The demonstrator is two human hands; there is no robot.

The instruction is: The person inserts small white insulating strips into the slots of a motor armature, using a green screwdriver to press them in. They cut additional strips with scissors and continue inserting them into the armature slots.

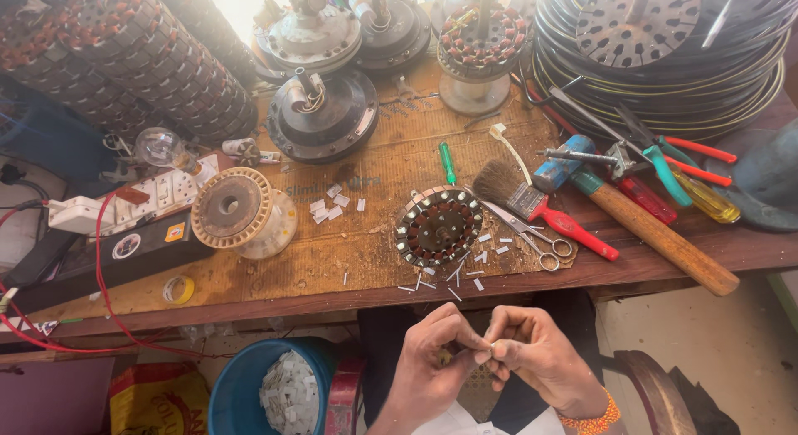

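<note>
Pinching a tiny pale piece point(492, 348) together, left hand point(432, 360) and right hand point(540, 360) meet below the workbench point(332, 260) edge.
Head view: stator point(438, 226) sits just ahead among paper scraps; scissors point(532, 235), brush point(540, 206) and hammer point(648, 227) lie rightward.

Both hands are raised together in front of the body, low in the head view. The left hand point(432, 352) is curled, with thumb and forefinger pinched toward the centre. The right hand point(532, 352) mirrors it, its fingertips point(496, 349) meeting those of the left. The fingers of both are flexed, knuckles uppermost. The right wrist carries an orange beaded band. The forearms converge from below.
</note>
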